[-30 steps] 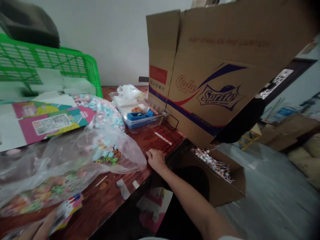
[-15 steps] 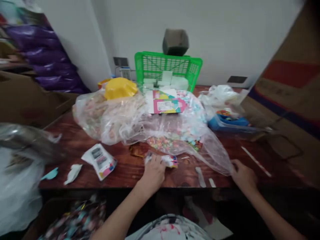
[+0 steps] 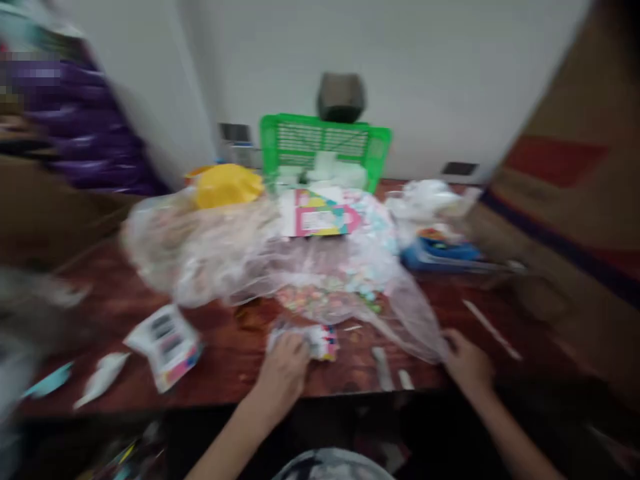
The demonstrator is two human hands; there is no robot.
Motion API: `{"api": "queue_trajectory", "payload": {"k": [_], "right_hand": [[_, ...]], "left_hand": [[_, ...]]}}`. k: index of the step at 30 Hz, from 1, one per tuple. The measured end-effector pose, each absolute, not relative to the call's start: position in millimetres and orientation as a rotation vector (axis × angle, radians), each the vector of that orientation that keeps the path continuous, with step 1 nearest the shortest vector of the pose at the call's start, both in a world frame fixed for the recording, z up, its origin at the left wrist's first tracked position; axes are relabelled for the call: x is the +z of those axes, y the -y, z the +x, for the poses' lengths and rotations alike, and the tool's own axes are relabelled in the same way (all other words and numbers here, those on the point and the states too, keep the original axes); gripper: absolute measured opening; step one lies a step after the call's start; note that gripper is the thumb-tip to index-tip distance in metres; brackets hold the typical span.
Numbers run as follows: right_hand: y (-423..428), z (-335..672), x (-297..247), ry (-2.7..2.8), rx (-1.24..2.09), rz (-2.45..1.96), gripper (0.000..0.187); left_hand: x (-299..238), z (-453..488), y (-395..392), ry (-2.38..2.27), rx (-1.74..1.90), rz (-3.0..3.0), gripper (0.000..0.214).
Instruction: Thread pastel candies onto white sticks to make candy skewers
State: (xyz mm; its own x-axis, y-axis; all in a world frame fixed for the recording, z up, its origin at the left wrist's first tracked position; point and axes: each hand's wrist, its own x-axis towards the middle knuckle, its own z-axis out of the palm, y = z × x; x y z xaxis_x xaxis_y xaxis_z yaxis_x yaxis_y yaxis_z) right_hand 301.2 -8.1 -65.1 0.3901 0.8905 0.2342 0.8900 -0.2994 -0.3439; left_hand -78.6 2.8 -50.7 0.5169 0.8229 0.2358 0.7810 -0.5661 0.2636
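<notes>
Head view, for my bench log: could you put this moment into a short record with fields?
Left hand: on a small printed packet; grip hidden
Right hand: at the near right corner of a clear plastic bag; grip too blurred to judge
Surface: reddish-brown table
Left of left hand: white printed pouch
Beyond the bag: green basket
Image: blurred

desk (image 3: 225, 373): reddish-brown | packet (image 3: 325, 341), middle of front edge: white, red-and-blue print | plastic bag (image 3: 416, 323): clear, milky | basket (image 3: 300, 137): green lattice | carton (image 3: 337, 220): pink, yellow, teal patches
</notes>
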Motion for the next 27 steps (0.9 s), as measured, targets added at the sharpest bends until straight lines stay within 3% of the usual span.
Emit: {"api": "queue_trajectory", "payload": {"k": [4,9,13,19,24,27], "right_hand": [[0,315,-72,1.442,0.088,-2.122,0.032],[18,328,-62,1.394,0.136,-1.971,0.043],[27,331,-63,1.453,0.206,-1.939,0.039],[17,314,-57,1.699,0.295,-1.91,0.018],[-9,325,-21,1.755,0.163,-1.852,0.022],[-23,322,-8,1.769,0.046,-1.755,0.023]], "left_hand": [[-69,-93,-36,-1.304,0.731,2.738,0.019],[-67,-101,-48,-1.212,0.527,2.748,0.016],[-61,-98,-47,-1.276,0.432,2.7,0.016],[-62,-100,-41,-1.25,0.453,2.7,0.016],[-77,-96,-28,-1.352,0.642,2.711,0.027],[-72,-89,-16,-1.428,0.573,2.624,0.032]]}}
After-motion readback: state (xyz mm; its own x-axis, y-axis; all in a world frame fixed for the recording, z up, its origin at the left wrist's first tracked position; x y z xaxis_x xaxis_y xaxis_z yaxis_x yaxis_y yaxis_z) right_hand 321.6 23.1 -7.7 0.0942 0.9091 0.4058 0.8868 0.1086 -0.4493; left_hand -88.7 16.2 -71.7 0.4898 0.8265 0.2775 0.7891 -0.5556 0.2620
